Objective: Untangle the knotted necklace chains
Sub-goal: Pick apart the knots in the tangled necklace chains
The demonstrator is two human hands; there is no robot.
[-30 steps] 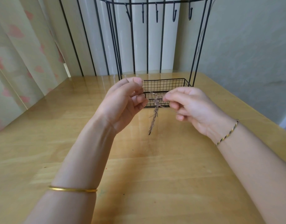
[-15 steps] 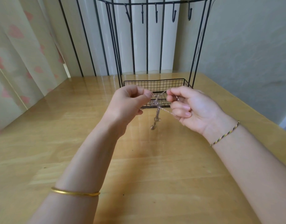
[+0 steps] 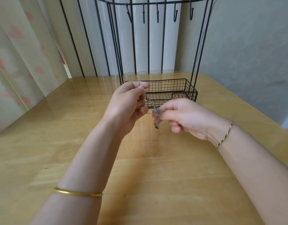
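Above the wooden table (image 3: 140, 172), the left hand (image 3: 128, 108) pinches strands of the necklace chains (image 3: 156, 115). The right hand (image 3: 187, 118) pinches their knotted clump, which hangs between both. Just beyond stands a black wire basket (image 3: 191, 90) under a hook rail (image 3: 158, 4).

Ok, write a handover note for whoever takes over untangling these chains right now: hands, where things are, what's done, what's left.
Left hand: pinches thin strands drawn out of the knot.
Right hand: pinches the knot itself.
Necklace chains: held in the air above the table, in front of the wire basket; a short bunch hangs below the knot.
Done: no chain visibly freed.
Left: loosen the clump, probably teasing gently, then separate the chains.
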